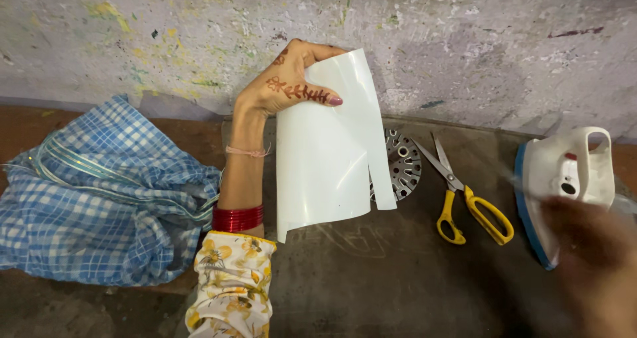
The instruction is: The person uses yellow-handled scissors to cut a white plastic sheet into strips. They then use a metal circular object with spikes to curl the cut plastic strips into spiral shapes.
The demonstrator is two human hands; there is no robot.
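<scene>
A rough, paint-flecked grey wall [464, 39] is backing a dark, scuffed work surface [398, 278]. The left hand [288, 79], patterned with henna, is pinching the top edge of a smooth white sheet [325, 152], holding it upright above the surface (its lower edge is showing a narrow slit). The right hand [590, 252] is blurring near a white iron with a blue sole [564, 178]; its grip cannot be told. Yellow-handled scissors [464, 198] are lying beside a perforated metal disc [403, 165]. A crumpled blue checked cloth [99, 192] is sitting on the left.
</scene>
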